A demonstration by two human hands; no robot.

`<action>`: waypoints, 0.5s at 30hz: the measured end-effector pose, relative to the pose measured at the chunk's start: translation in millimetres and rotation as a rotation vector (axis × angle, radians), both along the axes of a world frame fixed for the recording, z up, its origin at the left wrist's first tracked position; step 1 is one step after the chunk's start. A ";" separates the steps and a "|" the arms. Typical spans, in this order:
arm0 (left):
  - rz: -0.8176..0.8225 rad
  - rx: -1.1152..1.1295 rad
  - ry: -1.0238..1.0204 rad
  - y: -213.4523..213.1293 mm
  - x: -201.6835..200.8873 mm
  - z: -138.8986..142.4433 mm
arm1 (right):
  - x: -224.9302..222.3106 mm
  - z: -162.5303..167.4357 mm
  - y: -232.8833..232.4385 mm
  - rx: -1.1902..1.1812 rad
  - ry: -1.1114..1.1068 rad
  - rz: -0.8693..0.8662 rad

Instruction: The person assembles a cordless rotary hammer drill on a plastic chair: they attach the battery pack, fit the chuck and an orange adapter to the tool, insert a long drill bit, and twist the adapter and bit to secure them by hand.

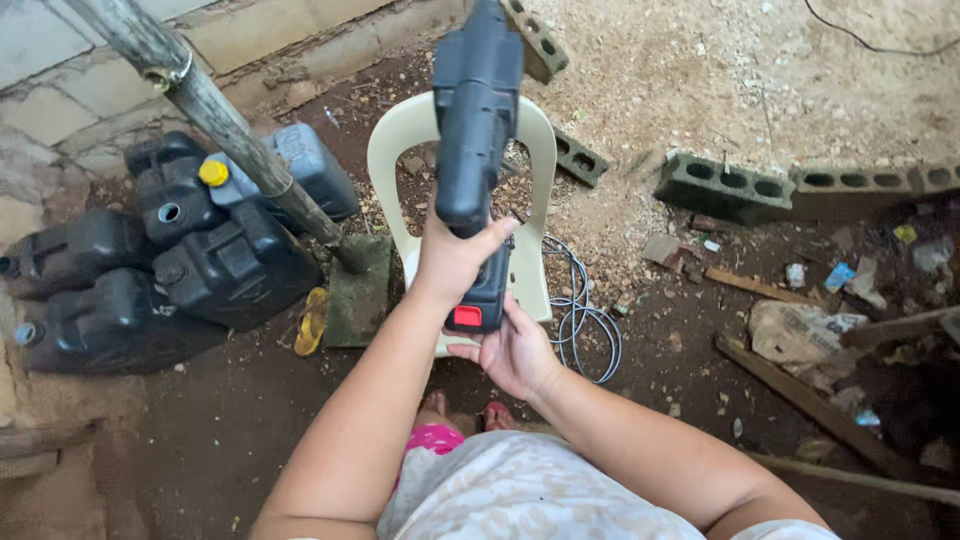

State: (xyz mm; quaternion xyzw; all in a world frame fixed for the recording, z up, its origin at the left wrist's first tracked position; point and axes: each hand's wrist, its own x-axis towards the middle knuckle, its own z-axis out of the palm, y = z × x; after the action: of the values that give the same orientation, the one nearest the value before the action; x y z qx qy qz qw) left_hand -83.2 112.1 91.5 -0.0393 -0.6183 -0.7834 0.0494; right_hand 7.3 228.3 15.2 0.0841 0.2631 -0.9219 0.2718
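Gripping black power tool (474, 130) upright over cream plastic chair (395, 150): left hand (455, 258) wrapped round mid-body, right hand (510, 350) clasping base. Black jerrycans (200, 250) crowd left; dirt floor (200, 430) open nearer.

hands: 2, left (452, 258) and right (512, 352) | black power tool (472, 130): 1 | cream plastic chair (400, 150): 1 | dark jerrycans (200, 250): about 6, stacked far left | hollow concrete blocks (722, 186): at least 4 seen, far right | coiled cable (585, 320): 1 | yellow slipper (312, 320): 1 | slanted pole (215, 110): 1
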 end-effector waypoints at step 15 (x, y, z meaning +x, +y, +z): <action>0.030 0.078 -0.092 21.9 -1.7 -15.9 | -3.6 2.8 27.5 -0.032 -0.060 0.060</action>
State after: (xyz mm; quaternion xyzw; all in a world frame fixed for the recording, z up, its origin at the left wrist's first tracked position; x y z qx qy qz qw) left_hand -84.9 133.9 75.5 0.0082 -0.5894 -0.8071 0.0342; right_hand 3.6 255.8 18.0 0.0995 0.2426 -0.9143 0.3086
